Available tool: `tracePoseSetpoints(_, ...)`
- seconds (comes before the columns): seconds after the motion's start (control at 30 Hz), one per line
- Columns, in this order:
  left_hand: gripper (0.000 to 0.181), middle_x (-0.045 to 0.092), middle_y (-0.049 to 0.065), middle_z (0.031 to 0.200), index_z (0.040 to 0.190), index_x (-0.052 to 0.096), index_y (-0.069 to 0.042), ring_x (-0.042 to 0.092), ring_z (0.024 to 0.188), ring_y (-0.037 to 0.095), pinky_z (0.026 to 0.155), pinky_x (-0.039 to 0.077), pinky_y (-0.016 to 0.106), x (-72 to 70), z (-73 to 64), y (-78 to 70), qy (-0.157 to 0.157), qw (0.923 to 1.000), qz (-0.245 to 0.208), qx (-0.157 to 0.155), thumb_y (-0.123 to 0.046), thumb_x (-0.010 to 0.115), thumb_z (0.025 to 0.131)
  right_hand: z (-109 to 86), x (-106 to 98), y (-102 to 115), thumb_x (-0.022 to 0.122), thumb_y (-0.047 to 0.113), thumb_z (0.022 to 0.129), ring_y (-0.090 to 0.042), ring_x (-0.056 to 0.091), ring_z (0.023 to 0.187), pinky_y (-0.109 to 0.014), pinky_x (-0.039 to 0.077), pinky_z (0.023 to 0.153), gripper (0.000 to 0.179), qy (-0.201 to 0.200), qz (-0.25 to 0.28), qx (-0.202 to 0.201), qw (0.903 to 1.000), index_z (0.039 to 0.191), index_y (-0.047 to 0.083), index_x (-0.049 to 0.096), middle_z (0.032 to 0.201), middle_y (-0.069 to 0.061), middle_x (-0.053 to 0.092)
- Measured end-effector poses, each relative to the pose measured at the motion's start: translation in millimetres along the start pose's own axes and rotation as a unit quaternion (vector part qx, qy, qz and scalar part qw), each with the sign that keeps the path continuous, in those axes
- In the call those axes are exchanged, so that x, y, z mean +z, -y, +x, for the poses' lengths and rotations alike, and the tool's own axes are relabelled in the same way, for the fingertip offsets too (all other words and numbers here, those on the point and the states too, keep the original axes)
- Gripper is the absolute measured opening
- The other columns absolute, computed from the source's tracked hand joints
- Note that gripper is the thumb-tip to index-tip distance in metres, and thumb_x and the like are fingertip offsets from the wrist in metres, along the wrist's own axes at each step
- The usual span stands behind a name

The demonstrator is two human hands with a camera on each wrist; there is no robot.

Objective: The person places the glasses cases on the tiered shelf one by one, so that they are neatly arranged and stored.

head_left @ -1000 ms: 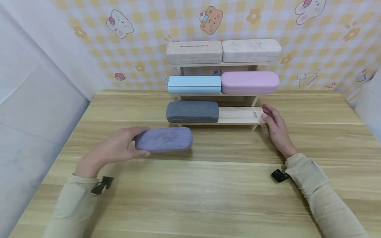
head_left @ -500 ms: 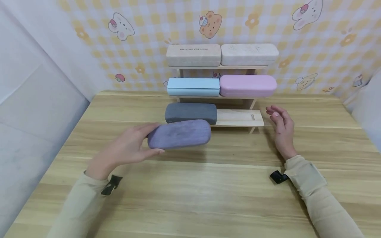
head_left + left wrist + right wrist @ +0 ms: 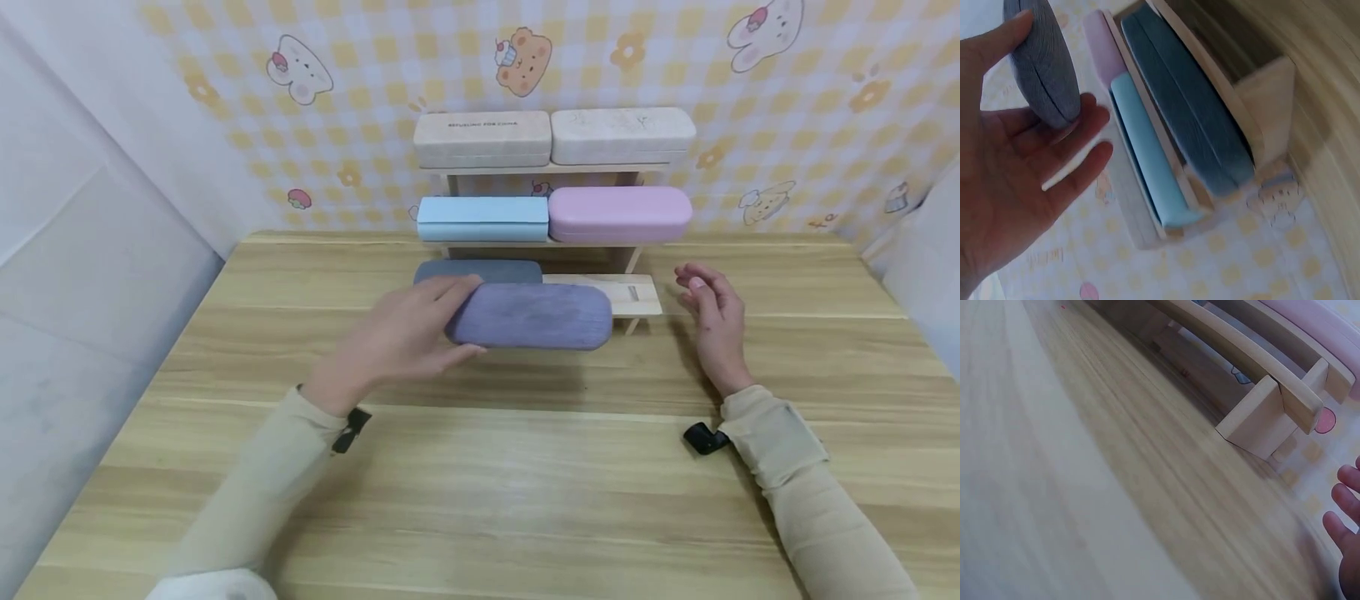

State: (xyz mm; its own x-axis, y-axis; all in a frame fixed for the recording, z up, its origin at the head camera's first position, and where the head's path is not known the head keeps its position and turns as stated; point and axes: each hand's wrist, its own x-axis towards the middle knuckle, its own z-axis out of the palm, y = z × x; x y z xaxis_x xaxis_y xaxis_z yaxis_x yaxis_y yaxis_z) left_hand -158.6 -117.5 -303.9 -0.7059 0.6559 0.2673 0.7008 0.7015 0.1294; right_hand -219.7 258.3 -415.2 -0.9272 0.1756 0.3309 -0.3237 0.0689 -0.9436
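My left hand [image 3: 408, 333] holds a purple-grey fabric glasses case [image 3: 532, 317] by its left end, thumb below and fingers above. In the head view the case overlaps the bottom tier of a wooden stepped rack [image 3: 645, 296] and part of a dark grey glasses case [image 3: 480, 271] on that tier's left half. The left wrist view shows the held case [image 3: 1047, 69] pinched beside the rack, apart from the dark case [image 3: 1185, 100]. Just right of the bottom tier, my right hand [image 3: 716, 325] holds nothing, its fingers loosely bent.
A light blue case [image 3: 483, 218] and a pink case [image 3: 621, 214] fill the middle tier. On top stand a beige case with lettering [image 3: 483, 140] and a whitish case [image 3: 624, 136]. Behind the wooden table [image 3: 525, 500] hangs a checked cloth [image 3: 375, 83].
My left hand has carried the purple-grey case rightward and up, from the table area left of the rack to before the bottom tier. My right hand has let go of the rack's right end.
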Motion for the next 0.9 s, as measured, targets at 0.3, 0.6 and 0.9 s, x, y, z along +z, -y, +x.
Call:
tracePoseSetpoints(0.3, 0.072, 0.059, 0.013, 0.119, 0.131, 0.047, 0.0, 0.046, 0.109, 0.026, 0.092, 0.037, 0.043, 15.8, 30.7, -8.9, -0.044, 0.9989, 0.003, 0.018, -0.049, 0.066, 0.082, 2.8, 3.9, 1.9, 0.043, 0.023, 0.1, -0.023, 0.048, 0.111, -0.031, 0.041, 0.091, 0.038, 0.015, -0.035, 0.016, 0.9991, 0.122, -0.006, 0.053, 0.12, -0.015, 0.053)
tracePoseSetpoints(0.6, 0.069, 0.059, 0.011, 0.121, 0.131, 0.049, -0.002, 0.048, 0.108, 0.023, 0.093, 0.037, 0.039, 33.2, 49.0, -14.2, -0.058, 0.9942, -0.089, -0.019, -0.043, 0.072, 0.079, 1.7, 2.3, 0.1, 0.047, 0.021, 0.099, -0.026, 0.049, 0.11, -0.025, 0.042, 0.091, 0.038, 0.022, 0.038, 0.019, 0.9988, 0.12, -0.011, 0.051, 0.119, -0.02, 0.05)
tracePoseSetpoints(0.9, 0.073, 0.057, 0.007, 0.126, 0.134, 0.048, -0.006, 0.045, 0.109, 0.02, 0.094, 0.035, 0.038, 47.4, 69.4, -17.9, -0.032, 0.9972, -0.049, -0.047, -0.052, 0.066, 0.08, -0.2, 0.0, -0.7, 0.046, 0.023, 0.099, -0.025, 0.047, 0.111, -0.021, 0.043, 0.089, 0.04, 0.021, 0.026, 0.037, 0.9988, 0.122, -0.01, 0.05, 0.12, -0.018, 0.05)
